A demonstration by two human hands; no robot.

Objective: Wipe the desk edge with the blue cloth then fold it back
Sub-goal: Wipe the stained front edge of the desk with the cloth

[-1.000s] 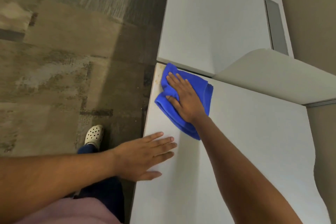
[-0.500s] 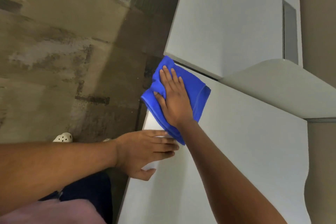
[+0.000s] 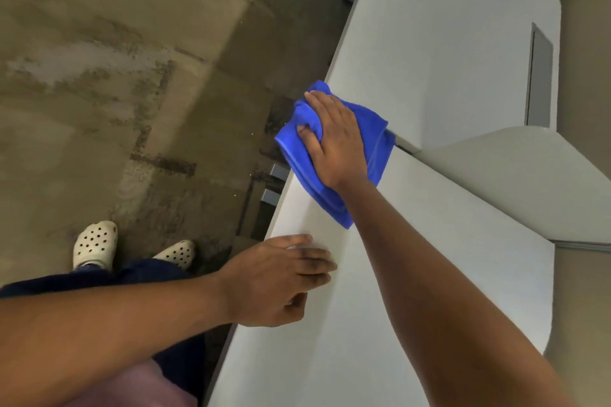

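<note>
A folded blue cloth (image 3: 378, 145) lies over the far left corner of the white desk (image 3: 429, 274), hanging past its left edge. My right hand (image 3: 334, 139) presses on it, fingers curled over the edge and gripping the cloth. My left hand (image 3: 281, 277) rests flat on the desk's left edge nearer to me, fingers apart, holding nothing.
A second white desk (image 3: 446, 43) adjoins beyond the corner, with a grey slot (image 3: 539, 76) in it. A curved beige partition (image 3: 515, 175) rises at the right. Brown carpet floor (image 3: 132, 76) lies left of the desk, with my two white clogs (image 3: 96, 243).
My right hand has slid the cloth out over the desk's corner edge and curled its fingers around it. My left hand stays braced at the edge.
</note>
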